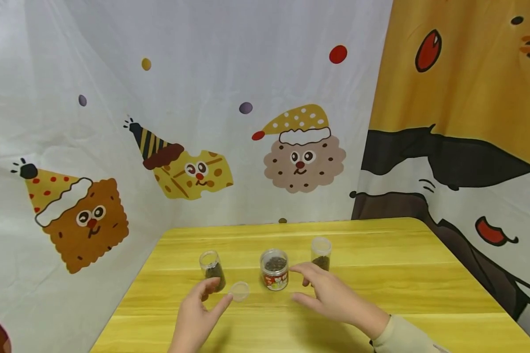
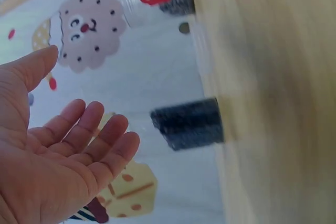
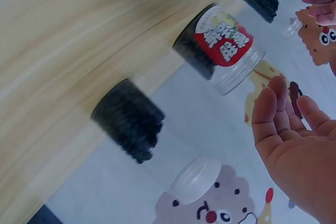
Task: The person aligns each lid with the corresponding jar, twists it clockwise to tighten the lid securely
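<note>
My left hand (image 1: 195, 312) hovers beside a clear uncapped jar (image 1: 213, 269) of dark granules, its fingers loosely spread and holding nothing in the left wrist view. A thin clear lid (image 1: 240, 291) lies on the table near the left thumb. In the middle stands a wider clear jar (image 1: 275, 270) with a red label (image 3: 223, 38), partly filled with dark pieces. My right hand (image 1: 333, 293) is just right of it, fingers relaxed and gripping nothing. Behind that hand, partly hidden, a third jar (image 1: 321, 248) holds dark granules under a whitish lid (image 3: 196, 180).
The jars stand on a yellow wood-grain table (image 1: 380, 245). A white curtain (image 1: 194, 73) with cartoon food prints hangs behind the far edge, and an orange and black printed cloth (image 1: 459, 108) hangs at the right.
</note>
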